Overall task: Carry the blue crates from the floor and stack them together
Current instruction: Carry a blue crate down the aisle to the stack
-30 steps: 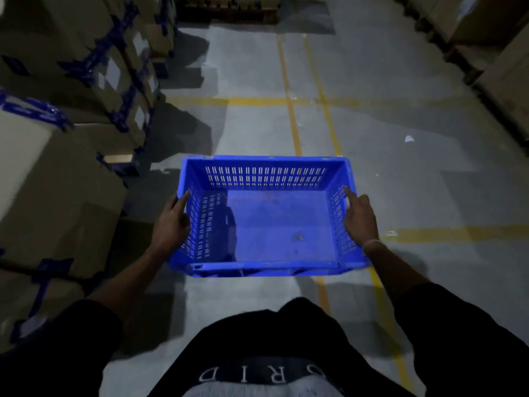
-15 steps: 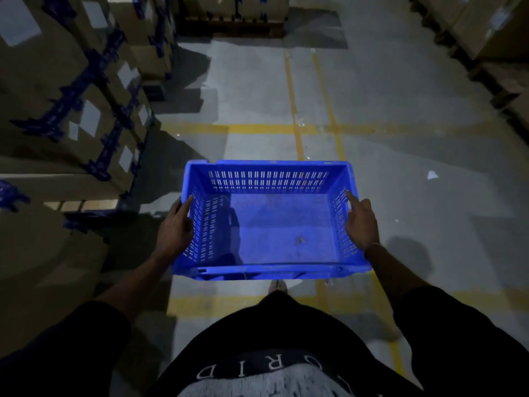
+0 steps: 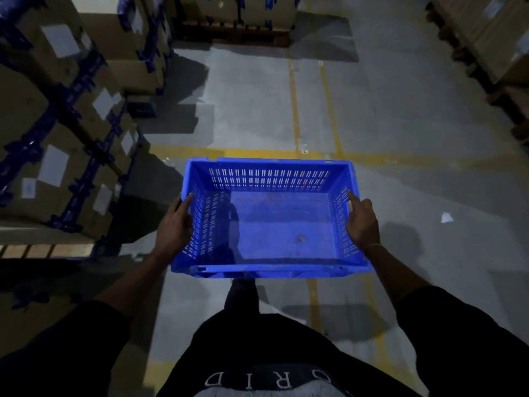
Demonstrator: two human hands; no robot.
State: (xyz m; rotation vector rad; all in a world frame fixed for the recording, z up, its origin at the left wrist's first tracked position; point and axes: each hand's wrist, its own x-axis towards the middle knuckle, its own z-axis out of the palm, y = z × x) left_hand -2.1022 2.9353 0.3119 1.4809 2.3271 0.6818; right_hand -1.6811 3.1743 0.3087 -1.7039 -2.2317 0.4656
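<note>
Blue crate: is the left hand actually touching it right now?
Touching. The head view shows the left hand wrapped over the blue crate at its left wall, fingers on the rim, with no gap.

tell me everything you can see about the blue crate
The blue crate is a rectangular, open-topped bin that looks like moulded plastic, with slotted side walls and a solid floor bearing a few small specks. It is empty, held roughly level above the concrete floor. The left hand grips its left wall and the right hand its right wall, index finger pointing along the rim.
</note>
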